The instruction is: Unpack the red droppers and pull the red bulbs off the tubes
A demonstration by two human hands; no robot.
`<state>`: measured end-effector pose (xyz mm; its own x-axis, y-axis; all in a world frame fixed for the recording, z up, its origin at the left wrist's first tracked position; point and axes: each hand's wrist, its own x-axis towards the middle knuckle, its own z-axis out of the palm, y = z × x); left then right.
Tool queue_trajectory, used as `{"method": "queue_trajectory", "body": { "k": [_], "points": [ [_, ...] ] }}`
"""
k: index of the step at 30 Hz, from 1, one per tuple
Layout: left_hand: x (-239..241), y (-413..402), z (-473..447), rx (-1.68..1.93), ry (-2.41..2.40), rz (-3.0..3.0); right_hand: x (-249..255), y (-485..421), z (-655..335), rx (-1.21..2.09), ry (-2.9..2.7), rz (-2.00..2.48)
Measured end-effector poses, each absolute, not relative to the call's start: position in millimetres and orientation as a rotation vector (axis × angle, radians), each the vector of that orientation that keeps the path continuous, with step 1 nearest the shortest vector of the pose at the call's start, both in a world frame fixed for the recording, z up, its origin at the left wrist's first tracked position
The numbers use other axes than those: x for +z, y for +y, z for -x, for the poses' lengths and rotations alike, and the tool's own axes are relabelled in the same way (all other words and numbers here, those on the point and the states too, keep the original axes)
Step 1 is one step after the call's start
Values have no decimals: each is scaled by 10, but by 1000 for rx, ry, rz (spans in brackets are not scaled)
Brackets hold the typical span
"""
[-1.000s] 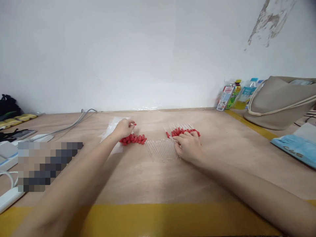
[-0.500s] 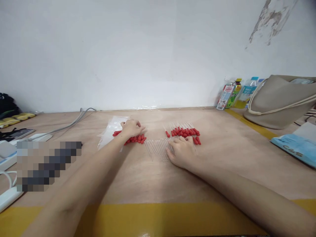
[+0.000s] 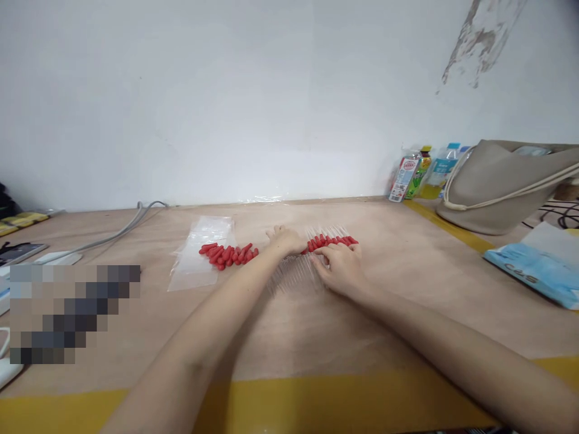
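My left hand (image 3: 286, 239) is over the middle of the table, its thumb and index finger closed on a red rubber bulb (image 3: 304, 249) that shows only in part. Beside it, my right hand (image 3: 341, 265) is closed at the top end of a thin clear dropper tube (image 3: 315, 270); the fingers hide most of the grip. Below both hands lies a row of bare clear tubes (image 3: 292, 274). Just beyond my right hand, several tubes fitted with red bulbs (image 3: 332, 240) lie side by side. Loose red bulbs (image 3: 228, 255) are piled to the left of my left hand.
The loose bulbs lie partly on a clear plastic bag (image 3: 199, 241). Bottles and a carton (image 3: 404, 179) stand against the wall at the right, near a beige bag (image 3: 511, 187) and a blue packet (image 3: 529, 274). A grey cable (image 3: 122, 230) and a pixelated patch are at the left.
My left hand has moved right, from the loose bulbs to beside my right hand, with a red bulb. My right hand's fingers have drawn together at a tube end. The view has shifted slightly.
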<state>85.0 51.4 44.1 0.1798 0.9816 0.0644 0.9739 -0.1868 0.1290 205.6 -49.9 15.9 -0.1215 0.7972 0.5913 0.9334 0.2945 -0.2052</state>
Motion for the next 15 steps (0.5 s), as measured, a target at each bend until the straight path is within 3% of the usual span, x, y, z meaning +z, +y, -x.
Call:
{"method": "queue_trajectory", "body": {
  "k": [8, 15],
  "points": [
    [620, 101, -485, 487, 1791, -2611, 51, -463, -2238, -272, -1826, 1240],
    [215, -323, 82, 932, 1126, -2968, 44, -522, -2238, -381, -1938, 1017]
  ]
}}
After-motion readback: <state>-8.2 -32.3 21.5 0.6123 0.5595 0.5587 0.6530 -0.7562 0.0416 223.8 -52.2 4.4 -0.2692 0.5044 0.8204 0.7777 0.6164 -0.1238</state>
